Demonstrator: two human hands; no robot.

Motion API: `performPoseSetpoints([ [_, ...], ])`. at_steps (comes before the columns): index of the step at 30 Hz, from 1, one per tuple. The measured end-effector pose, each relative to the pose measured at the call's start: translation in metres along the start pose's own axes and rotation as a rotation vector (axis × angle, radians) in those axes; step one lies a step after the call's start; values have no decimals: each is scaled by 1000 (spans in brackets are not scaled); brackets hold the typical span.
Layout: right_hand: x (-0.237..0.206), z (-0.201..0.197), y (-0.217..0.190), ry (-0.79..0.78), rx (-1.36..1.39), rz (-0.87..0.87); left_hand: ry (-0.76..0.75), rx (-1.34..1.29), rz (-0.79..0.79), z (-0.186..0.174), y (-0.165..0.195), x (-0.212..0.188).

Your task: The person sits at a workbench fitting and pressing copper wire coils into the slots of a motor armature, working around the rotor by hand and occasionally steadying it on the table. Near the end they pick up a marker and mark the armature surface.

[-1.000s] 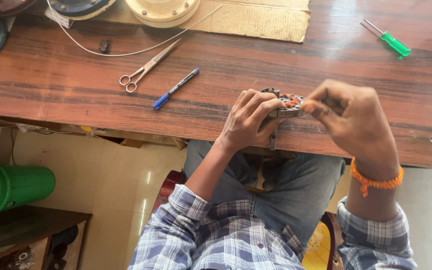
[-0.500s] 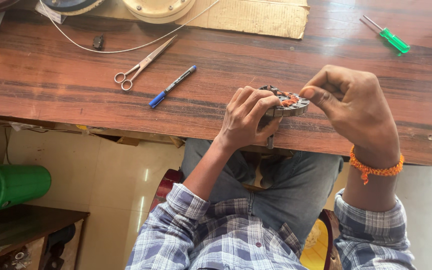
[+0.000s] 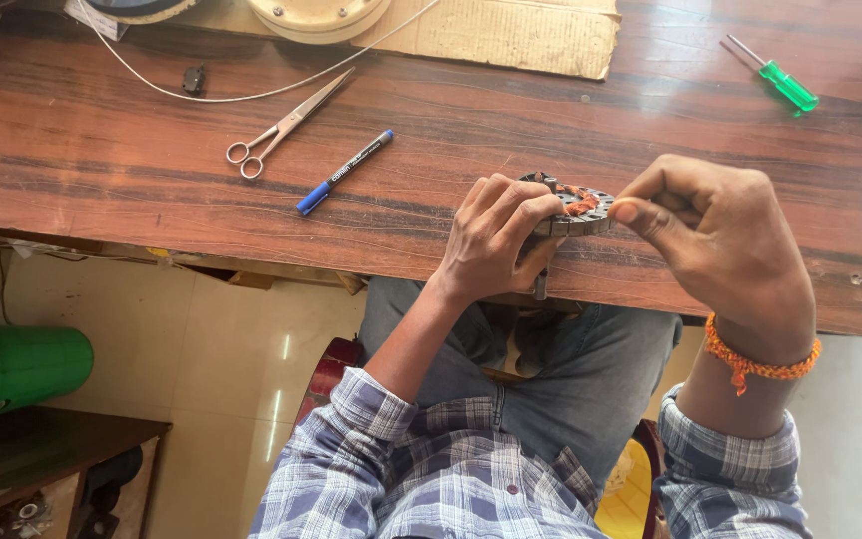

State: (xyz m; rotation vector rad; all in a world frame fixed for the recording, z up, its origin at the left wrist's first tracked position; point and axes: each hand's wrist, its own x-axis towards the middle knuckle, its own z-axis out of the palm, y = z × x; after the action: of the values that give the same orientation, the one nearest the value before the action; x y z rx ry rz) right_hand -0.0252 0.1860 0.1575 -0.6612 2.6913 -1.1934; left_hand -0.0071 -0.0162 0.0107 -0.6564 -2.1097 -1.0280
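Note:
A round metal ring with copper-coloured wire coils, a motor stator [image 3: 579,207], rests at the near edge of the wooden table [image 3: 152,170]. My left hand [image 3: 496,238] wraps around its left side and holds it. My right hand [image 3: 720,235] is just right of it, thumb and fingers pinched together at the stator's rim; whether a thin wire sits in the pinch cannot be made out. An orange thread band circles my right wrist.
On the table lie scissors [image 3: 286,125], a blue-capped marker [image 3: 344,172], a green-handled screwdriver [image 3: 775,76], a white cord [image 3: 251,95], a cardboard sheet [image 3: 511,35] and a cream round part [image 3: 316,15]. A green cylinder [image 3: 17,364] lies on a low shelf at left.
My right hand has drawn slightly to the right and up from the stator. The left hand keeps its hold.

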Motion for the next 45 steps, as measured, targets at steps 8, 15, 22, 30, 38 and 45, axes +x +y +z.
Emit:
performPoseSetpoints([
  [8, -13, 2, 2, 60, 71, -16, 7, -9, 1, -1, 0, 0],
  [15, 50, 5, 31, 148, -202, -36, -14, 1, 10, -3, -1, 0],
  [22, 104, 39, 49, 58, -189, -298, 59, -237, -230, -12, 15, 22],
  [30, 104, 40, 53, 117, -185, -254, -319, -494, -896, 6, -18, 64],
  [38, 47, 32, 39, 121, -150, -105, -377, -891, -508, 11, -57, 39],
  [45, -14, 39, 20, 182, 1, 49, -453, -530, -168, -9, -60, 51],
])
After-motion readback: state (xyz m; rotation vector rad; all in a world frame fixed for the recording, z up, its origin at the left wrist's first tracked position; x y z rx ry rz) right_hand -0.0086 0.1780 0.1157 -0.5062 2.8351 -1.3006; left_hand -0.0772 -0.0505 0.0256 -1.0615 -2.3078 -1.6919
